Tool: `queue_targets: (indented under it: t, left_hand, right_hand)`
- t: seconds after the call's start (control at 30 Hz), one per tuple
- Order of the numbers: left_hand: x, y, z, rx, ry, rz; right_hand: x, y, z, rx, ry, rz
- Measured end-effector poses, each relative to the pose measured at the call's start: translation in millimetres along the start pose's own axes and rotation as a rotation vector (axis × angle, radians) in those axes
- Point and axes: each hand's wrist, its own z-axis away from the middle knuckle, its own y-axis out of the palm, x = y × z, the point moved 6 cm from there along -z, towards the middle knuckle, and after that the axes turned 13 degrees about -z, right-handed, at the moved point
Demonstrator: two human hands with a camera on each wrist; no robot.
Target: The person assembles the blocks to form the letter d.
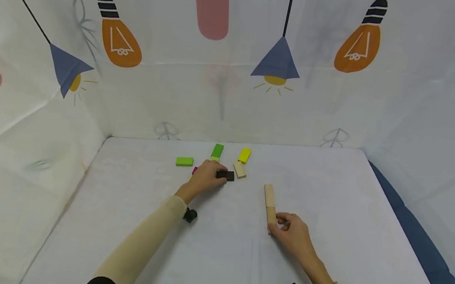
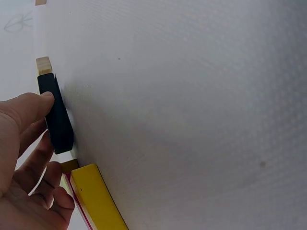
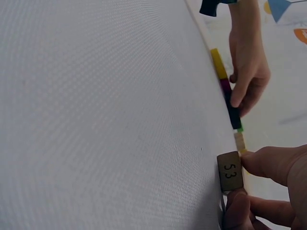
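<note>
In the head view my left hand [image 1: 204,176] pinches a black block [image 1: 229,176] near the far side of the table. The left wrist view shows thumb and fingers on either side of that black block [image 2: 55,112], and a yellow block [image 2: 98,196] close to the lower fingers. My right hand [image 1: 296,239] grips a plain wooden block [image 1: 271,216] by its near end. A second wooden block [image 1: 269,195] continues from its far end in a straight line. In the right wrist view the number 53 is printed on the gripped block's end [image 3: 230,171].
Around the left hand lie two green blocks [image 1: 184,161], a small yellow block [image 1: 245,155] and a tilted wooden block [image 1: 240,170]. A magenta block [image 1: 195,170] is mostly hidden by that hand. A patterned white sheet [image 1: 225,93] rises behind the white table [image 1: 210,265].
</note>
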Motion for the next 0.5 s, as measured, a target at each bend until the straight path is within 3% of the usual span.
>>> queue_targets:
  t: [0.23,0.5]
  left_hand:
    - [-0.8,-1.3,-2.8,0.007,0.037,-0.040]
    - [-13.4,-11.8,-15.2,0.035,0.089,-0.022]
  right_hand:
    - [-1.5,1.3,1.5,-0.002,0.031,0.008]
    - [-1.9,-0.3,0.4,-0.014,0.007,0.012]
